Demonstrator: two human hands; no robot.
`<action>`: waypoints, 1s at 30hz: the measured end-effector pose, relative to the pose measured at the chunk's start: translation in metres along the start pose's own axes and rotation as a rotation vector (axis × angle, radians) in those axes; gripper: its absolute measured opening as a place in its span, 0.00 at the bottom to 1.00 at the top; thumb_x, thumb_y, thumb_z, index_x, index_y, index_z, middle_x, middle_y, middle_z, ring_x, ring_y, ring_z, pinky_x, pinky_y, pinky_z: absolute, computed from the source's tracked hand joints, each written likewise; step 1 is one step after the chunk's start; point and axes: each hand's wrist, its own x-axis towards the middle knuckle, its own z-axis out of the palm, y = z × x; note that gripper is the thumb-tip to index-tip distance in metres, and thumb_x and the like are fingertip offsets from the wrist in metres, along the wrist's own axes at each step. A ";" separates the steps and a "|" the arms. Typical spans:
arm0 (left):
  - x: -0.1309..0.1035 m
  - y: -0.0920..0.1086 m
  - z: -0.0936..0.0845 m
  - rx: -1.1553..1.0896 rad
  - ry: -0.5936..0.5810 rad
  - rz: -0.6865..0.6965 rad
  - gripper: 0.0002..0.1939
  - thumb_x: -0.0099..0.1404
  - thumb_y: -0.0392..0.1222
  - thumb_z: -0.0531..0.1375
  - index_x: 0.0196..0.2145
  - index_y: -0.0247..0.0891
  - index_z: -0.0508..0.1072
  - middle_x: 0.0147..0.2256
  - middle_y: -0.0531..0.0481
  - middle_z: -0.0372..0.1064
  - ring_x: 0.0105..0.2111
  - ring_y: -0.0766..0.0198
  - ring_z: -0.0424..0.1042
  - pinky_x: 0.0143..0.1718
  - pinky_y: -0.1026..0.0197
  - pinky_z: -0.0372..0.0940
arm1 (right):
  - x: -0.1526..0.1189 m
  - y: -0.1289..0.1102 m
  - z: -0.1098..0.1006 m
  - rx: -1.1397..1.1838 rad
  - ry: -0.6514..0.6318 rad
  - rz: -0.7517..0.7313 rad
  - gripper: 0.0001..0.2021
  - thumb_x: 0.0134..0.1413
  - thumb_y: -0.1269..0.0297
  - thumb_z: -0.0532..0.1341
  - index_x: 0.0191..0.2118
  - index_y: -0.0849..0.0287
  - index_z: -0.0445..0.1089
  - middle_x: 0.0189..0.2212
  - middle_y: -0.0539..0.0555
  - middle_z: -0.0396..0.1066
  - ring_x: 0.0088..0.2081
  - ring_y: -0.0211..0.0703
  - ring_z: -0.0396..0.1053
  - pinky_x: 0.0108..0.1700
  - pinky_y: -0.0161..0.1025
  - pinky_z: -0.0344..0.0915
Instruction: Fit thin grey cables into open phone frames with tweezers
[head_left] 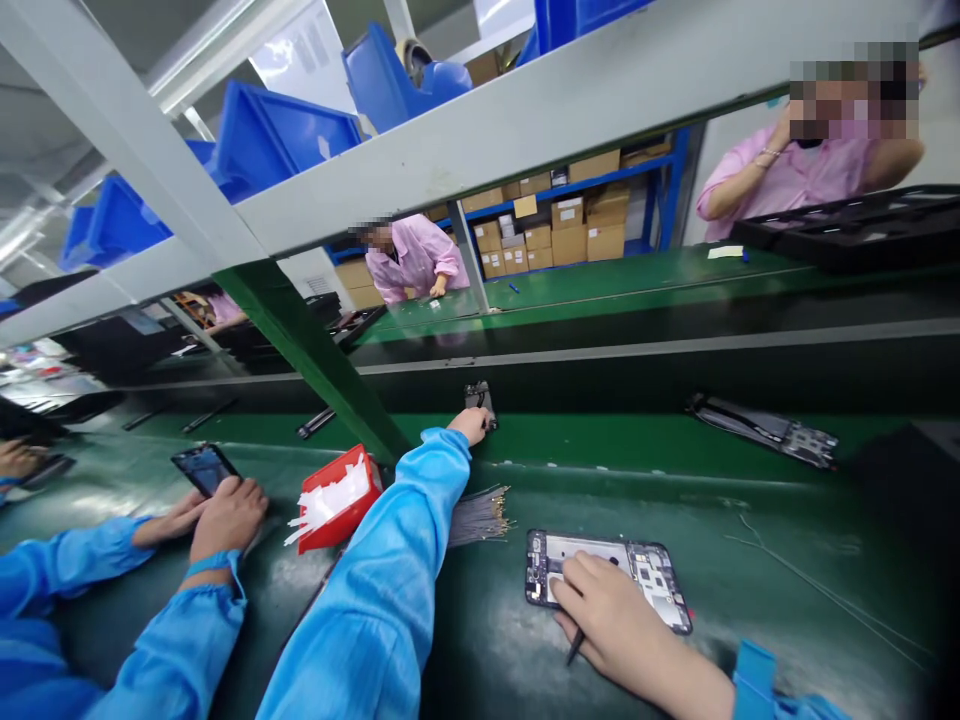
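My left hand [470,424] is stretched far forward, its fingers closed at the near end of an opened phone [480,396] on the dark green strip beyond the worktop. My right hand [619,625] rests over a second opened phone [660,580], which lies flat on the green worktop with its inner parts facing up. A thin dark pen-like tool [575,645] sticks out from under the right hand's curled fingers. Part of that phone is hidden by the hand. Between my arms lies a bundle of thin grey cables [480,516] with gold-coloured ends.
A red box [373,482] of white strips stands left of my left sleeve. Beside it a co-worker's hands [229,515] hold a phone [202,465]. Another opened phone [765,428] lies on the strip at right. A green post [315,350] and an overhead shelf beam [450,160] cross the view.
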 end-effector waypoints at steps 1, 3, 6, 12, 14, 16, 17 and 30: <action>0.000 0.000 -0.001 -0.001 -0.005 0.010 0.15 0.64 0.44 0.53 0.47 0.35 0.64 0.46 0.45 0.62 0.42 0.61 0.66 0.42 0.53 0.65 | 0.000 0.000 0.000 -0.001 -0.001 0.002 0.04 0.46 0.70 0.57 0.31 0.57 0.61 0.30 0.51 0.64 0.32 0.43 0.59 0.31 0.39 0.53; -0.003 0.000 -0.003 -0.004 -0.003 0.023 0.15 0.64 0.44 0.53 0.47 0.35 0.64 0.46 0.45 0.62 0.42 0.61 0.66 0.42 0.53 0.65 | 0.000 0.000 0.000 0.001 -0.002 0.004 0.04 0.47 0.69 0.58 0.31 0.57 0.62 0.30 0.51 0.64 0.32 0.43 0.59 0.31 0.39 0.53; -0.009 -0.002 -0.006 -0.008 0.029 0.018 0.15 0.65 0.44 0.53 0.46 0.36 0.64 0.46 0.45 0.63 0.42 0.61 0.66 0.42 0.53 0.65 | 0.000 0.000 0.000 0.005 -0.006 0.004 0.04 0.47 0.69 0.58 0.31 0.57 0.61 0.30 0.51 0.64 0.32 0.43 0.60 0.31 0.39 0.53; -0.011 0.011 -0.007 -0.005 0.197 -0.120 0.14 0.65 0.44 0.53 0.46 0.36 0.64 0.46 0.45 0.62 0.42 0.62 0.66 0.43 0.53 0.65 | 0.001 -0.001 -0.001 0.004 -0.004 0.014 0.05 0.46 0.69 0.58 0.31 0.57 0.61 0.31 0.51 0.64 0.32 0.43 0.60 0.32 0.39 0.53; -0.008 0.022 -0.004 -0.003 0.243 -0.212 0.15 0.65 0.44 0.53 0.47 0.36 0.64 0.47 0.45 0.62 0.43 0.61 0.65 0.43 0.53 0.65 | 0.001 -0.001 -0.001 0.006 0.001 0.013 0.05 0.46 0.69 0.58 0.31 0.57 0.61 0.31 0.51 0.64 0.32 0.43 0.60 0.32 0.39 0.53; -0.004 0.034 -0.001 -0.001 0.259 -0.321 0.20 0.64 0.49 0.53 0.50 0.35 0.61 0.48 0.41 0.60 0.44 0.58 0.65 0.43 0.52 0.64 | 0.001 -0.001 -0.001 0.004 -0.003 0.008 0.04 0.46 0.68 0.58 0.31 0.57 0.61 0.31 0.51 0.64 0.32 0.43 0.60 0.32 0.39 0.53; -0.003 0.040 0.000 0.000 0.253 -0.372 0.25 0.62 0.53 0.53 0.51 0.33 0.60 0.48 0.38 0.59 0.44 0.54 0.65 0.43 0.51 0.63 | 0.001 -0.001 -0.001 -0.001 -0.006 0.004 0.04 0.47 0.68 0.58 0.31 0.57 0.61 0.31 0.51 0.64 0.32 0.43 0.60 0.32 0.39 0.53; 0.007 0.063 -0.001 -0.099 0.046 -0.514 0.29 0.60 0.57 0.54 0.50 0.31 0.60 0.49 0.36 0.58 0.47 0.51 0.63 0.46 0.49 0.60 | 0.003 0.024 -0.019 -0.040 -0.052 0.060 0.03 0.46 0.72 0.54 0.29 0.58 0.62 0.29 0.52 0.65 0.32 0.42 0.60 0.32 0.39 0.52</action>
